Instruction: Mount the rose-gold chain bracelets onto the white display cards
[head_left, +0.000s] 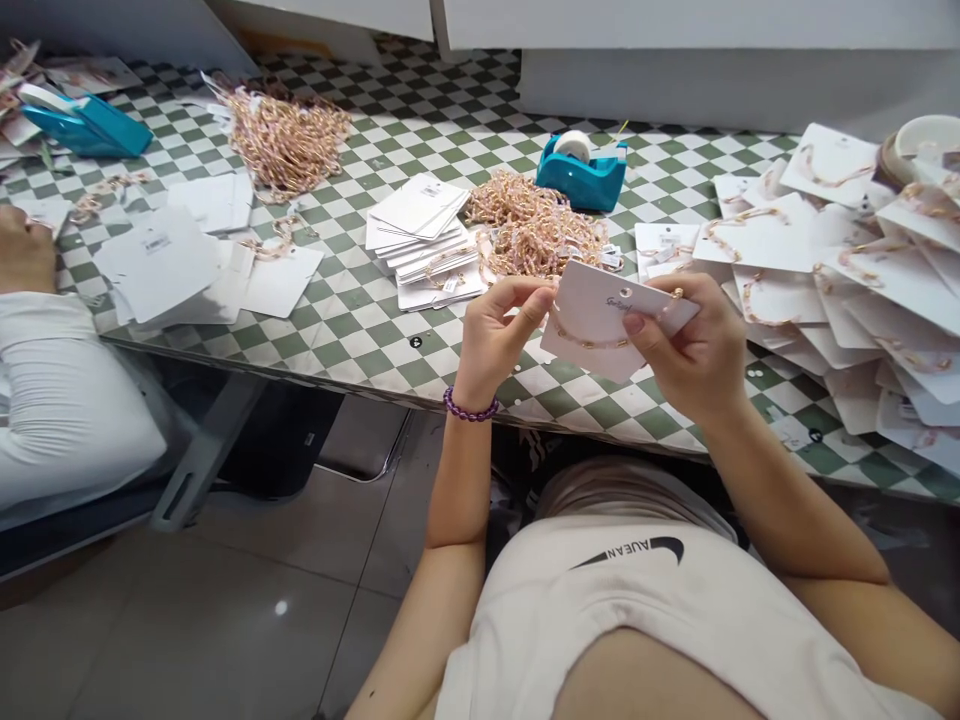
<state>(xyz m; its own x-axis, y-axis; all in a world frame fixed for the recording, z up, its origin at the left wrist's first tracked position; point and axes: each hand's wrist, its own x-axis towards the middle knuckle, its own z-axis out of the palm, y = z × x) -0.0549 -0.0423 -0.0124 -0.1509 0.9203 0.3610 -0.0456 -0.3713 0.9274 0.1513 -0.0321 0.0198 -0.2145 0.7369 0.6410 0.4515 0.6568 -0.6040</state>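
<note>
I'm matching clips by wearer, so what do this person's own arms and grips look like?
The left grip and right grip are ungloved hands. A purple bracelet of shiny, round beads circles the left wrist; nothing is worn on the right one. The left forearm and right forearm are bare, without sleeves.

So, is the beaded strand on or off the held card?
On: the beaded strand crosses the printed front of the card in the right hand; whether it's fastened, I cannot tell.
</note>
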